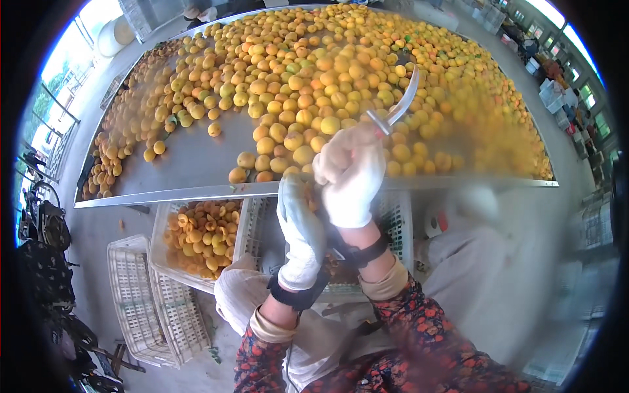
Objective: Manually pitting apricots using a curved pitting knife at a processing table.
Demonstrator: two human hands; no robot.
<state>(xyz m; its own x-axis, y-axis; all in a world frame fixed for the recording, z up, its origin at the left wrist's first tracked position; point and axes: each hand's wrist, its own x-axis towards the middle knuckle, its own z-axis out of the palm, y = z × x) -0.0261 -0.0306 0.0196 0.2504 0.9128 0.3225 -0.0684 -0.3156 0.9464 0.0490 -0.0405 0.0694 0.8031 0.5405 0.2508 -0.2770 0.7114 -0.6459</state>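
Note:
My right hand (354, 173), in a white glove, is closed around the handle of a curved knife (405, 101). The bare blade points up and away over the fruit, with a metal collar at its base. Beside it, my gloved left hand (299, 226) is raised at the table's near edge, its fingers curled around what looks like an apricot (309, 196), mostly hidden between the two hands. Many yellow-orange apricots (304, 118) cover the large metal table (219, 145) in front of me.
A white crate (157, 252) of halved apricots (204, 237) stands below the table edge, left of my legs. Further left are stacked white plastic crates (141, 308). Another crate (401, 226) sits under my hands. The metal rim (196, 192) crosses ahead.

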